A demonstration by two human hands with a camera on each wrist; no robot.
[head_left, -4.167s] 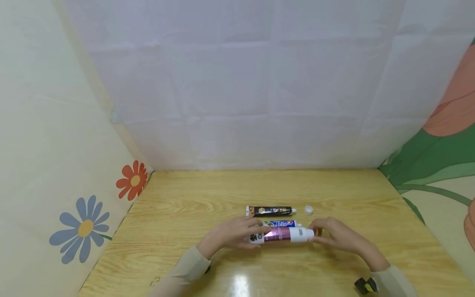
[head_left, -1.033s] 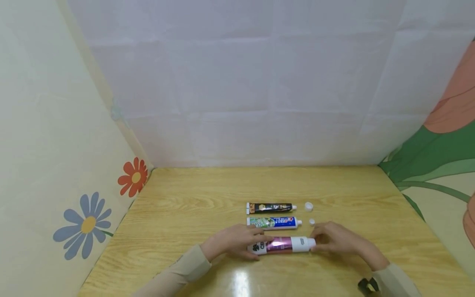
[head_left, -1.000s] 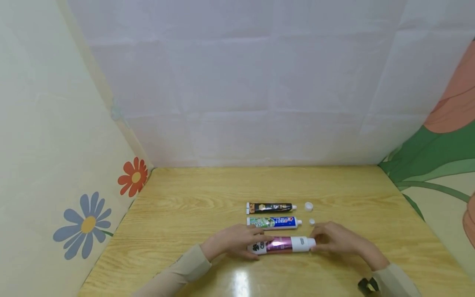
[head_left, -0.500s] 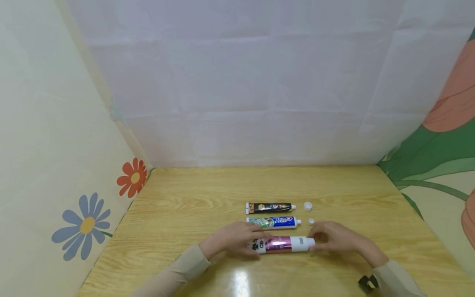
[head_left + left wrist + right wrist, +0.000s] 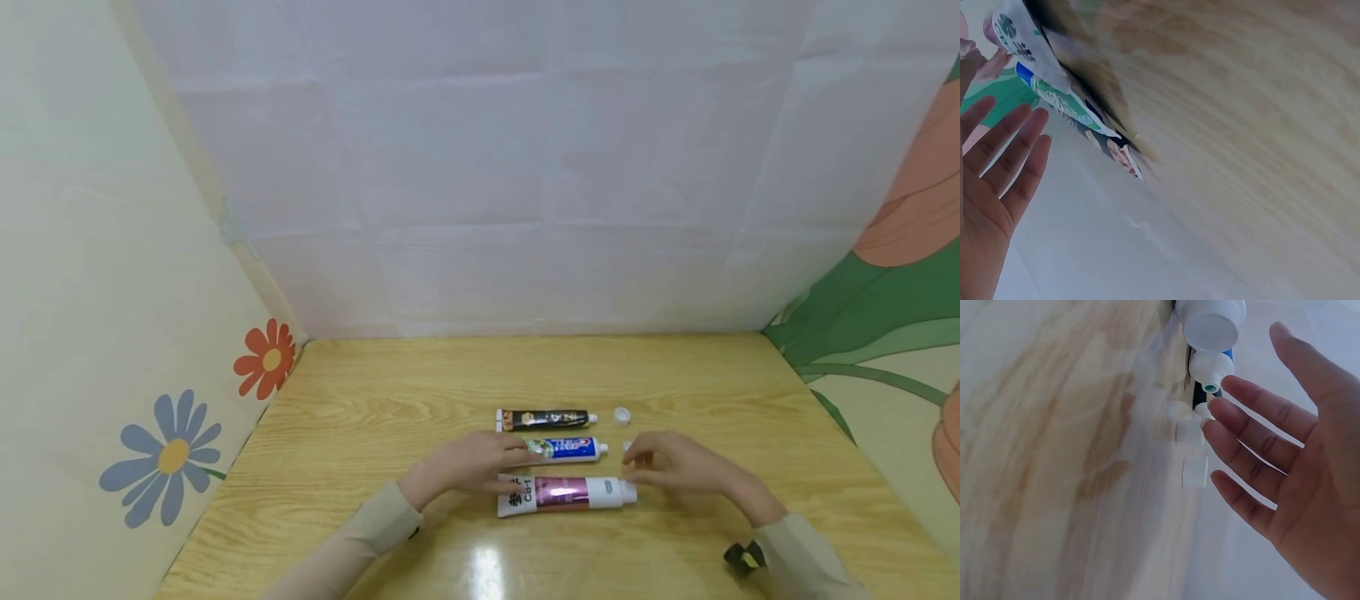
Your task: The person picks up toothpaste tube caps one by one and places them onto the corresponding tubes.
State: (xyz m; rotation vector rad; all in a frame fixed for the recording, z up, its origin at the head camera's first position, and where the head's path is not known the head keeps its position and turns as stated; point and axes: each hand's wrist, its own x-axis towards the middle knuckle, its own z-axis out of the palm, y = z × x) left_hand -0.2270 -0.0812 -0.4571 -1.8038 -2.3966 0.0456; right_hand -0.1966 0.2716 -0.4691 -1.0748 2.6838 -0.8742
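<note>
A pink-and-white toothpaste tube (image 5: 566,493) lies nearest on the table, with its white cap (image 5: 1211,331) on. My left hand (image 5: 468,462) hovers over the tubes' left ends, fingers spread and empty in the left wrist view. Behind the pink tube lies a blue-and-green toothpaste tube (image 5: 566,449), its nozzle (image 5: 1212,378) bare; my left hand hides its left end in the head view. Farthest back is a black toothpaste tube (image 5: 546,419), also uncapped. Just right of the pink tube's cap, my right hand (image 5: 686,468) holds nothing, its fingers loosely bent and apart from the cap.
Two loose white caps rest right of the uncapped tubes: the rear cap (image 5: 622,416) by the black one, the smaller cap (image 5: 1189,432) by the blue-and-green one, partly behind my right fingers in the head view. A white cloth (image 5: 525,208) hangs behind the wooden table (image 5: 390,375).
Over about four seconds the pink tube has come nearer, apart from the blue-and-green one, and a second loose cap shows. In the last half second both hands have let go of the pink tube and lifted away.
</note>
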